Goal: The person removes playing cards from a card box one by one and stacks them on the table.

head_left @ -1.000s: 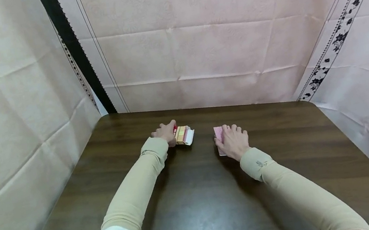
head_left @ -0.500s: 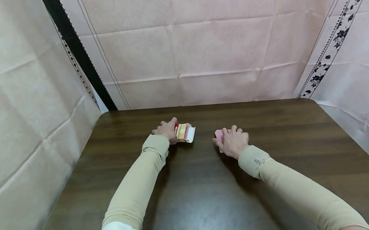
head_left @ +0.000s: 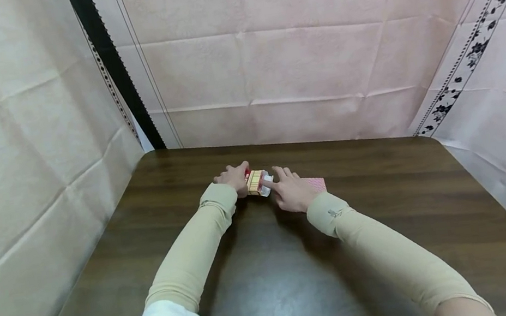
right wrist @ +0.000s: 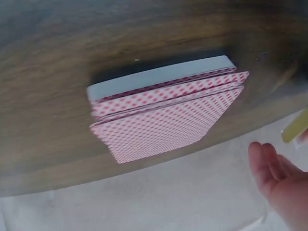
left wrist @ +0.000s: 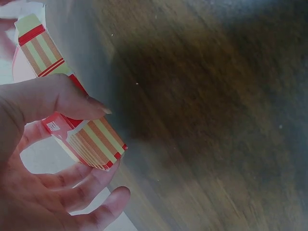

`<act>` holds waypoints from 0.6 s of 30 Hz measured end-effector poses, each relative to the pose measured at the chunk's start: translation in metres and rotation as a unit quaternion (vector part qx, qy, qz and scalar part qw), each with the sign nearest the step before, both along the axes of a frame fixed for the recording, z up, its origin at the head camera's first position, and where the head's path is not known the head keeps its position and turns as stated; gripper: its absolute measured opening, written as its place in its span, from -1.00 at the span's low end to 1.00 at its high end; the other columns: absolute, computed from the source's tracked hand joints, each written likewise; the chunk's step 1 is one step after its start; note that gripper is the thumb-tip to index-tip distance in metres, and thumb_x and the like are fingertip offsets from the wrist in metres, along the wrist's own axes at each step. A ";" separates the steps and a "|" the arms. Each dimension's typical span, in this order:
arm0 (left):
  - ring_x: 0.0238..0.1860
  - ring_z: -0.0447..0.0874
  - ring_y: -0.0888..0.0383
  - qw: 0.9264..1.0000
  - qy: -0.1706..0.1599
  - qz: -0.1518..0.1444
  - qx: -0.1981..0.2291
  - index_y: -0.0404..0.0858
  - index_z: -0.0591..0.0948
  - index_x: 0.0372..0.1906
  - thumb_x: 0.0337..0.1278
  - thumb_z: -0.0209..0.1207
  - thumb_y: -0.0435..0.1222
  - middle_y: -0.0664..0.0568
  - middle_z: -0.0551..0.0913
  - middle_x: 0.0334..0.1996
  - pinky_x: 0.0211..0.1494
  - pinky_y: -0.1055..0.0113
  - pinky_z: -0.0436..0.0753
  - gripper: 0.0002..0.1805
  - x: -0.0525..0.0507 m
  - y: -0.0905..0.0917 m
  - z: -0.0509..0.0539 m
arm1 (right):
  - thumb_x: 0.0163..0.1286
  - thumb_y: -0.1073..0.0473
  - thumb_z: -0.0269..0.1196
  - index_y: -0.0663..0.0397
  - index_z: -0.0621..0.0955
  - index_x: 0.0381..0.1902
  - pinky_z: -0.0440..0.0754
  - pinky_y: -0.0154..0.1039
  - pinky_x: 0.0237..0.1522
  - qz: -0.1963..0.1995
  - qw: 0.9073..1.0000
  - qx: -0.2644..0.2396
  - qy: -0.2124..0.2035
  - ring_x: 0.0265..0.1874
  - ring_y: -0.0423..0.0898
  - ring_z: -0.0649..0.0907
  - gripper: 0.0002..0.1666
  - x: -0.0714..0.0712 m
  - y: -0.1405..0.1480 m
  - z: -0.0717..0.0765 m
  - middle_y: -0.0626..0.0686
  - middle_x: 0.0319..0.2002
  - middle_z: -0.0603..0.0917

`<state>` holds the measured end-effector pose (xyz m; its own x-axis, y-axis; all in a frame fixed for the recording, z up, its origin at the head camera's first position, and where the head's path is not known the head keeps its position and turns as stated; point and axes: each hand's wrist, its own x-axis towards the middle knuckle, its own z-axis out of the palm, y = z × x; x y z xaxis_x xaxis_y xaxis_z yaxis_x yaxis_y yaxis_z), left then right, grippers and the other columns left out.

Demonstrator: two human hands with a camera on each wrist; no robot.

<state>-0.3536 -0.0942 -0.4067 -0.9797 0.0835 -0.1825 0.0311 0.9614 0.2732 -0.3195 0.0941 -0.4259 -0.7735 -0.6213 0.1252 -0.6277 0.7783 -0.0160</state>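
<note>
My left hand (head_left: pixel 235 178) grips a red and yellow striped playing card box (head_left: pixel 255 181) near the table's far side. In the left wrist view, the thumb lies across the box (left wrist: pixel 103 139) and the fingers curl under it. The box's end flap stands open toward the right. My right hand (head_left: pixel 293 193) reaches to that end, its fingers extended at the flap; whether they touch it is unclear. Behind the right hand, a deck of playing cards (head_left: pixel 318 183) with pink-checked backs lies on the table, its edges slightly uneven in the right wrist view (right wrist: pixel 163 120).
The dark brown wooden table (head_left: pixel 254 290) has rounded corners. Pale cloth curtains (head_left: pixel 294 74) hang behind it and along both sides. A black strip (head_left: pixel 118 74) runs down the back left corner.
My right hand has left the deck of cards and moved left to the box's open end. The deck now lies uncovered, turned from before. My left hand still holds the box.
</note>
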 end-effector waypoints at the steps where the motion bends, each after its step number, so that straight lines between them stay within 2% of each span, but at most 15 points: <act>1: -0.04 0.47 -0.16 1.000 0.001 0.000 -0.001 0.03 0.32 0.15 -0.02 0.27 -0.30 -0.19 0.42 0.00 0.12 -0.16 0.39 -0.41 0.000 0.000 0.000 | 0.33 0.20 0.11 -0.20 0.36 0.40 0.41 0.16 0.22 -0.002 1.000 0.012 -0.005 0.27 0.25 0.34 -0.34 -0.001 -0.002 -0.001 0.35 0.42 0.16; 4: -0.06 0.49 -0.15 1.000 0.001 -0.002 -0.004 0.03 0.33 0.16 -0.02 0.28 -0.30 -0.18 0.43 -0.02 0.12 -0.16 0.40 -0.40 -0.003 0.001 -0.001 | 0.34 0.18 0.12 -0.26 0.32 0.42 0.40 0.13 0.21 -0.009 0.999 0.041 -0.024 0.30 0.25 0.30 -0.32 -0.003 -0.006 -0.002 0.33 0.50 -0.06; 8: -0.07 0.49 -0.15 1.000 0.005 -0.007 -0.001 0.04 0.32 0.16 -0.03 0.28 -0.32 -0.19 0.44 -0.01 0.13 -0.17 0.40 -0.39 -0.003 0.002 0.000 | 0.34 0.16 0.14 -0.26 0.35 0.39 0.39 0.12 0.21 -0.008 0.997 0.064 -0.030 0.31 0.23 0.27 -0.35 -0.006 -0.010 -0.004 0.31 0.53 -0.20; 18: -0.08 0.49 -0.13 1.000 0.011 -0.020 -0.002 0.04 0.33 0.14 -0.03 0.27 -0.31 -0.19 0.45 -0.02 0.10 -0.16 0.41 -0.41 -0.005 0.002 -0.002 | 0.28 0.14 0.19 -0.23 0.46 0.30 0.37 0.11 0.21 -0.019 0.996 0.077 -0.030 0.33 0.22 0.24 -0.41 -0.011 -0.020 -0.011 0.27 0.53 -0.24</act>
<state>-0.3587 -0.0925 -0.4090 -0.9792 0.1214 -0.1624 0.0748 0.9607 0.2674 -0.3301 0.0743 -0.4366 -0.7999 -0.5999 -0.0157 -0.5994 0.7974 0.0691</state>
